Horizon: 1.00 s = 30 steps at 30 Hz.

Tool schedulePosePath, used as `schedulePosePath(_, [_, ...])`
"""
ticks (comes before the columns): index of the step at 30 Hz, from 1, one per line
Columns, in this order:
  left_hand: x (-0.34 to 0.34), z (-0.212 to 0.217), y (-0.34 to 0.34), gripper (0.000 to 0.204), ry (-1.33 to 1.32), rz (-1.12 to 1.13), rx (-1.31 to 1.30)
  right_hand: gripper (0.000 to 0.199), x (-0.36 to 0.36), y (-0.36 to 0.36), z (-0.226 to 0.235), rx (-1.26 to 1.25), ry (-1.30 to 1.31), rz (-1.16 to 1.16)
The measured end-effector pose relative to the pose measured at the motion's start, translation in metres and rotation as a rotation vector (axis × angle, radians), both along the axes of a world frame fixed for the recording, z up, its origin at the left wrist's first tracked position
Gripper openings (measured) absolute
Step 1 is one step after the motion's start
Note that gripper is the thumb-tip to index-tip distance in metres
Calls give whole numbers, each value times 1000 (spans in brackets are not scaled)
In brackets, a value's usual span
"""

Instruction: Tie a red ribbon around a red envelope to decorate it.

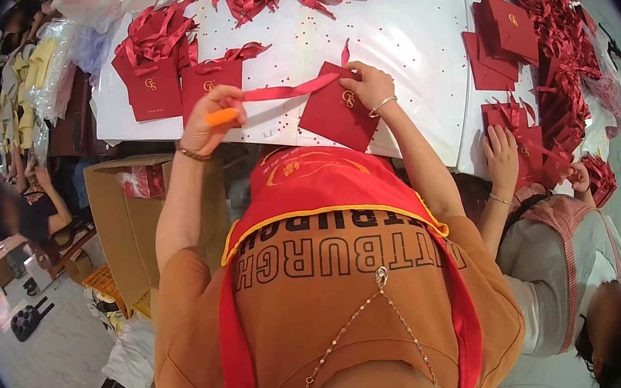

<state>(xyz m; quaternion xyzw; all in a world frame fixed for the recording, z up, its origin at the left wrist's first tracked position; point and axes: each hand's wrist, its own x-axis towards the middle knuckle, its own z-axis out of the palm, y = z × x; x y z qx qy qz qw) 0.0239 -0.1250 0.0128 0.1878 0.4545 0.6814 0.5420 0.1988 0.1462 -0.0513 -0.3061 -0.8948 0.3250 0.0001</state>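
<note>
Left hand (210, 117): grip clenched on orange tool (222, 117), also pinching end of red ribbon (287, 89). Right hand (369, 88): grip pressing on red paper bag (336, 118), fingers at top edge where ribbon meets it. Bag lies at near edge of white surface (392, 39), corner overhanging. Open room on surface straight ahead. Left: flat red bags (154, 89), ribbon heap (154, 32). Right: stacked red bags (501, 38), another person's hand (502, 157) on more bags. Cardboard box (118, 216) below edge, left.
</note>
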Motion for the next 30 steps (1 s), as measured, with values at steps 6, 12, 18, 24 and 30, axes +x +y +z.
schedulePosePath(6, [-10, 33, 28, 29, 94, 184, 110, 31, -9, -12, 0, 1, 8, 101])
schedulePosePath(12, [13, 3, 104, 20, 1489, -172, -119, 25, -21, -28, 4, 83, 162, 281])
schedulePosePath(18, [44, -30, 133, 18, 1603, -378, -414, 26, 11, -20, 41, 450, 288, 258])
schedulePosePath(24, [38, -34, 138, 17, 1631, -354, -276, 24, 35, -2, 23, -104, 133, 35])
schedulePosePath(30, [63, -18, 155, 16, 1382, -157, -262, 27, 35, 1, 9, -375, 98, -110])
